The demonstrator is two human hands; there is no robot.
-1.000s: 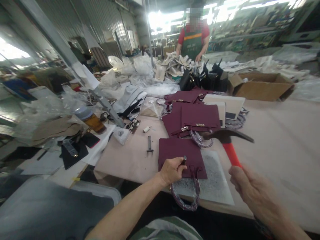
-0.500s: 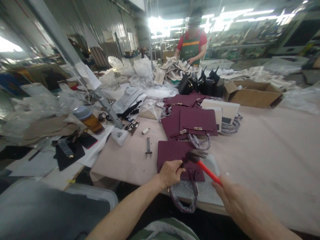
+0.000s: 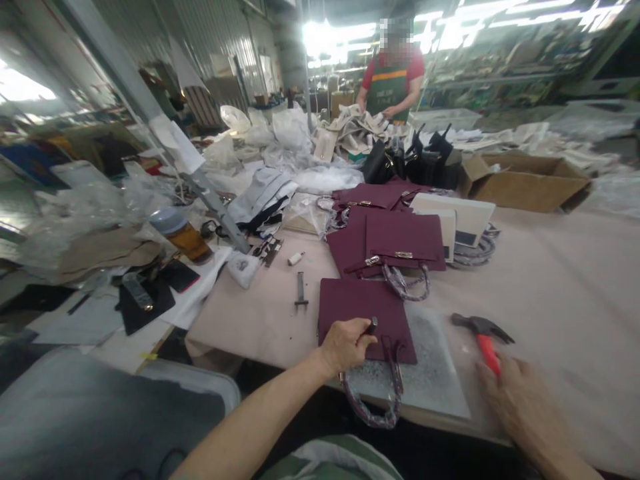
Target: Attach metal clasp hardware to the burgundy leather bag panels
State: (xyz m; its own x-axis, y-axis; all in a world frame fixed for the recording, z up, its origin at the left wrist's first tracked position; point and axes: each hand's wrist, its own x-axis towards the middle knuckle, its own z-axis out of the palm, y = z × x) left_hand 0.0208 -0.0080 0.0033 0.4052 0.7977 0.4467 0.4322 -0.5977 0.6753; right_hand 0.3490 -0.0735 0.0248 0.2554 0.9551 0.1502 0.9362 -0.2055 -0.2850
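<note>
A burgundy handbag (image 3: 360,303) lies flat at the table's front edge, on a grey speckled slab (image 3: 435,353). Its plastic-wrapped handle (image 3: 370,419) hangs over the edge toward me. My left hand (image 3: 346,345) is closed around a short dark metal punch (image 3: 373,325), held upright on the bag; its lower end is hidden by my fingers. To the right of the slab, my right hand (image 3: 523,397) is closed on the red grip of a claw hammer (image 3: 483,327). The hammer's dark head rests low at the tabletop, apart from the bag.
More burgundy bags (image 3: 405,240) are stacked behind, with cream-coloured pieces (image 3: 463,217) and black bags (image 3: 420,157) beyond. A small metal tool (image 3: 301,291) and a white bottle (image 3: 296,258) lie left. An open carton (image 3: 525,183) stands back right. A co-worker (image 3: 393,80) stands across the table.
My right hand has carried the hammer from above the punch down to the tabletop at the right. My left hand keeps the punch on the bag. The view has shifted slightly.
</note>
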